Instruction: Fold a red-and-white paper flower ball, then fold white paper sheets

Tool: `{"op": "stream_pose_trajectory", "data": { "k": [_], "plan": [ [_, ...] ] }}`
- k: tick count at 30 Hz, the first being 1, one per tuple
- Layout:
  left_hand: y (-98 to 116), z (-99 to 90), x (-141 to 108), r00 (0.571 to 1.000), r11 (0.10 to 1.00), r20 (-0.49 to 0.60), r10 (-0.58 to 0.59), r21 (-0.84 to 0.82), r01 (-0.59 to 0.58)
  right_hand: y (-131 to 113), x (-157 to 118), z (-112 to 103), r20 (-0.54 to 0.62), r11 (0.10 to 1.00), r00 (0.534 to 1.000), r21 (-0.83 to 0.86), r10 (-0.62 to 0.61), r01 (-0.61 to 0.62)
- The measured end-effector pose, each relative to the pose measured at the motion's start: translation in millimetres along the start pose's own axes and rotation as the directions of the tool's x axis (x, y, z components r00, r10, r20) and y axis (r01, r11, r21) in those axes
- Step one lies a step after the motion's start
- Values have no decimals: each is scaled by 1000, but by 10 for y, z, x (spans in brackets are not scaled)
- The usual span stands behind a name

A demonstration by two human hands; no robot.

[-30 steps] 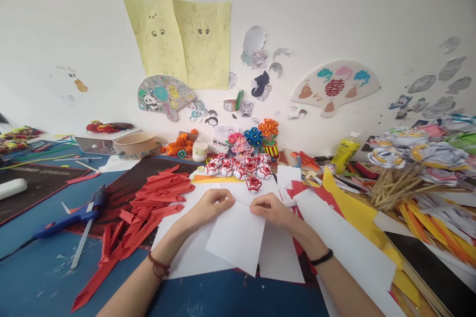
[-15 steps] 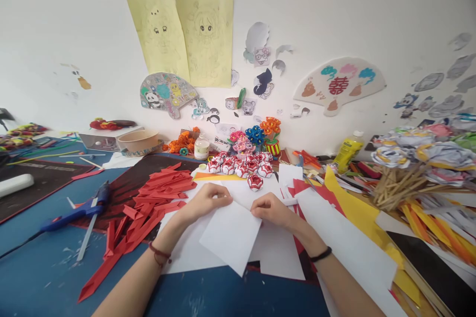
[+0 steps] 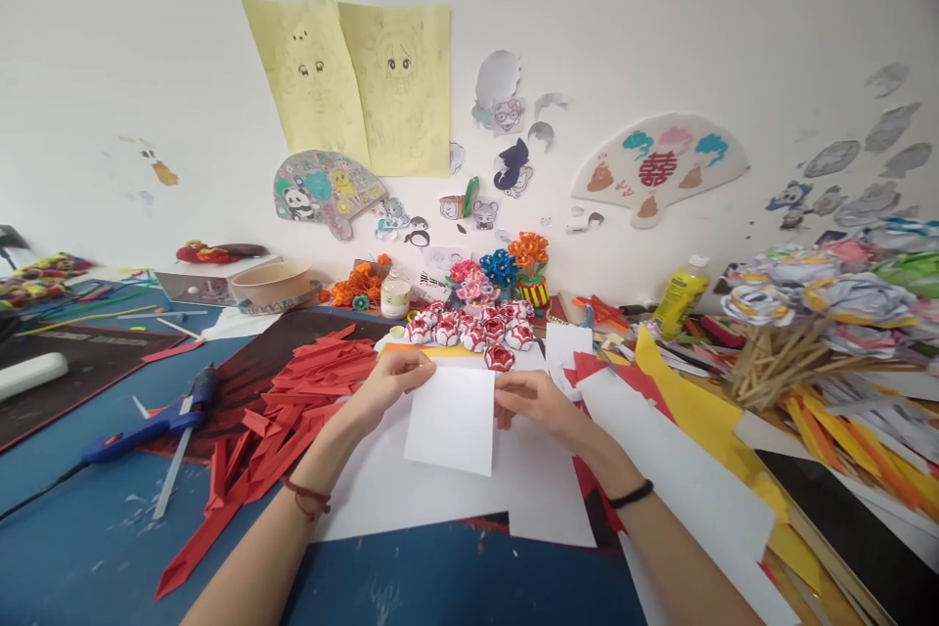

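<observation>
A small square of white paper (image 3: 450,423) is held up in front of me, almost upright, above larger white sheets (image 3: 367,499). My left hand (image 3: 392,386) pinches its upper left corner between thumb and fingers. At the right edge of the square, my right hand (image 3: 534,401) has its thumb and fingers closed on the paper, some fingertips hidden behind it. Just beyond lie several red-and-white folded paper flowers (image 3: 499,357). To the left of my left hand spreads a heap of folded red paper strips (image 3: 315,391).
A blue hot glue gun (image 3: 157,425) lies at left on the blue table mat (image 3: 80,548). At right are white, red and yellow paper sheets (image 3: 690,401), a dark flat object (image 3: 843,518) and paper flowers on sticks (image 3: 770,362). A yellow bottle (image 3: 681,295) stands near the wall.
The white square has turned from a tilted diamond to nearly level and risen slightly. My right hand's grip has shifted along its right side, and my left hand has moved a little left.
</observation>
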State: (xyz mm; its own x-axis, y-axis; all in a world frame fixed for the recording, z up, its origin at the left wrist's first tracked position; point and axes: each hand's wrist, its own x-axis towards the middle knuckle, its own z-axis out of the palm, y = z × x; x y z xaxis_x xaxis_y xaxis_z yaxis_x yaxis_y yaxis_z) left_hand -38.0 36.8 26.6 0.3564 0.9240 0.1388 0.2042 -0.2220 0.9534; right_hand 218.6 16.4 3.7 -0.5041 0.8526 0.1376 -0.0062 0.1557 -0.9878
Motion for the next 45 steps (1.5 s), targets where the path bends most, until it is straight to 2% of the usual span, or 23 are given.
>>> {"op": "stream_pose_trajectory", "data": {
  "k": [5, 12, 19, 23, 28, 33, 36, 38, 42, 45],
  "plan": [
    [-18, 18, 0, 1000, 999, 17, -18, -47, 19, -73, -35, 44, 55, 999, 998, 46, -29, 26],
    [-16, 51, -10, 997, 985, 44, -58, -161, 64, -21, -24, 66, 94, 997, 995, 69, -43, 37],
    [-46, 186, -43, 976, 907, 143, -165, -366, 207, 12, -25, 61, 138, 987, 990, 157, -39, 17],
    [-61, 260, -48, 967, 867, 174, -187, -434, 245, -1, -29, 60, 152, 985, 988, 171, -24, -2],
    [-96, 330, -23, 960, 852, 199, -198, -450, 269, 13, -23, 69, 183, 982, 983, 191, -21, -14],
    [-68, 360, -18, 958, 872, 199, -204, -409, 271, -37, -35, 62, 159, 982, 987, 188, -5, -26],
    [-23, 350, -36, 974, 905, 133, -185, -364, 222, -80, -32, 52, 86, 987, 996, 158, -36, 22],
    [-6, 340, -39, 984, 932, 69, -166, -315, 179, -72, -13, 40, -25, 993, 995, 63, -95, 97],
    [-24, 331, -20, 990, 970, -19, -143, -200, 136, 23, 43, 2, -255, 957, 943, -247, -214, 150],
    [-56, 336, -15, 989, 980, -18, -147, -136, 143, 69, 60, -14, -327, 925, 910, -355, -255, 131]
  ]
}}
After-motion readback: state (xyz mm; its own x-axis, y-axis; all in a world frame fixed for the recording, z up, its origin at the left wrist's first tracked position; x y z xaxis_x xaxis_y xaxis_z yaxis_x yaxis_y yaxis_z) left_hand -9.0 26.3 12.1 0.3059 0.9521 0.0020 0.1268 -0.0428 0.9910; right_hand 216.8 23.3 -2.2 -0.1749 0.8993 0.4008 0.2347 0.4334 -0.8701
